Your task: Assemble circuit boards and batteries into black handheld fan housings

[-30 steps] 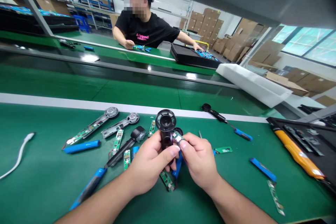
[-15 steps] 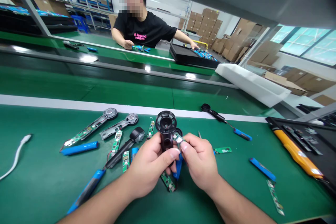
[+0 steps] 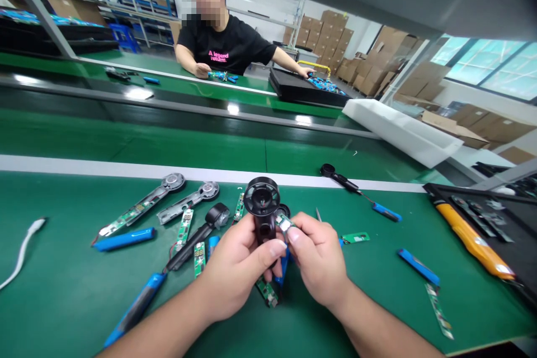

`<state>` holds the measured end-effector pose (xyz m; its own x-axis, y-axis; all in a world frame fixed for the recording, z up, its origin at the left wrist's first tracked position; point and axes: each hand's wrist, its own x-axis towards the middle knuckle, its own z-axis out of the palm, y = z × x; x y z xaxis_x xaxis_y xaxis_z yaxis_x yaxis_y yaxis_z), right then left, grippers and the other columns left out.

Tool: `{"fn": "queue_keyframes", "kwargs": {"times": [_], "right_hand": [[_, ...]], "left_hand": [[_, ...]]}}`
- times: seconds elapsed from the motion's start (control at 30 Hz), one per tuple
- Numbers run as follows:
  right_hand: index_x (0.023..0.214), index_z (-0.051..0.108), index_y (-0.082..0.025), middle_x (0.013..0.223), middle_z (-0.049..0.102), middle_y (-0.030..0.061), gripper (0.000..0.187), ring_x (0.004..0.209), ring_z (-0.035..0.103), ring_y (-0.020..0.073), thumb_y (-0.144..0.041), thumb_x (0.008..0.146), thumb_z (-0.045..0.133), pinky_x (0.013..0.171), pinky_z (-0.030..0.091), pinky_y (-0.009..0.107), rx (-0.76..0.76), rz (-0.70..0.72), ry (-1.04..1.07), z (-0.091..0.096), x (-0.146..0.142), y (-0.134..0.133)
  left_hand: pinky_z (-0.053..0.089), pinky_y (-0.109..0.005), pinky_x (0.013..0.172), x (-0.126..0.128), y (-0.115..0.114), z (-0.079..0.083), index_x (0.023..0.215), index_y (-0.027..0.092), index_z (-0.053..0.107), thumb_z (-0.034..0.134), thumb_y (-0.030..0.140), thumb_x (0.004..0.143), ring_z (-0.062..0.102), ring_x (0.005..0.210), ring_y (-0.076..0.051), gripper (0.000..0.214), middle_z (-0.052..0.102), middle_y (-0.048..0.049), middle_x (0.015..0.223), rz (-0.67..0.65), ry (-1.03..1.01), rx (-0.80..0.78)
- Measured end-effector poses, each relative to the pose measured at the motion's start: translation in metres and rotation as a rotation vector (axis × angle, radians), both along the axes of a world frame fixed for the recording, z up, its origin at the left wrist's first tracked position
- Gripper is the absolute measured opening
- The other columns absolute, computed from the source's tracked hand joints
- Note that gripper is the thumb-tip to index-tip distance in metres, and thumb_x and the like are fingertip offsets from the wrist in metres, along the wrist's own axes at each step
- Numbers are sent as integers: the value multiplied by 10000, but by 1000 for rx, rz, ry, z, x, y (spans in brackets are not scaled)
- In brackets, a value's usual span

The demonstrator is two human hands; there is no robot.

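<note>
My left hand is closed around the dark handle of a small black handheld fan housing, its round head tilted up. Close beside it, my right hand pinches a small green circuit board between thumb and forefinger. The board's upper end is near the housing; whether they touch I cannot tell. Beneath the hands lie another circuit board and a blue battery, both partly hidden. To the left rests a black fan body, wired to a blue battery.
Grey fan shells, boards and a battery lie on the left, with a white cable. On the right are a battery and an orange electric screwdriver by a black tray. Across the bench sits a co-worker.
The view has shifted slightly. The fan housing has moved a little to the left, while both hands keep their grips. The co-worker's hand is still at the far black tray.
</note>
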<state>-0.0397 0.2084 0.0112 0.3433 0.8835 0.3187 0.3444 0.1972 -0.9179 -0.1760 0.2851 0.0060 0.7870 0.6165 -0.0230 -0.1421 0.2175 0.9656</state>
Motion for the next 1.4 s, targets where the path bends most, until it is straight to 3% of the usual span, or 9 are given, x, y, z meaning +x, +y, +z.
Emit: {"fn": "queue_keyframes", "kwargs": {"times": [0.33, 0.9, 1.4], "right_hand": [[697, 546, -228, 509, 399, -83, 296, 441, 345, 95, -270, 984, 490, 439, 380, 166, 64, 21, 7, -5, 1, -2], [663, 591, -223, 527, 493, -39, 325, 468, 424, 119, -283, 967, 494, 463, 416, 201, 51, -57, -133, 1, -1, -5], [667, 582, -230, 497, 438, -53, 354, 429, 382, 120, -322, 995, 482, 434, 388, 212, 24, -49, -155, 1, -2, -7]], "left_hand": [[512, -193, 494, 1, -1, 0, 939, 165, 602, 815, 579, 795, 637, 569, -108, 488, 650, 20, 753, 76, -60, -29], [519, -214, 524, -1, -2, 0, 903, 161, 592, 793, 630, 790, 631, 572, -116, 522, 653, 11, 730, 53, -41, 3], [521, -193, 472, 0, -5, 5, 875, 168, 581, 850, 608, 734, 634, 512, -104, 535, 637, 31, 716, 64, -36, -75]]}}
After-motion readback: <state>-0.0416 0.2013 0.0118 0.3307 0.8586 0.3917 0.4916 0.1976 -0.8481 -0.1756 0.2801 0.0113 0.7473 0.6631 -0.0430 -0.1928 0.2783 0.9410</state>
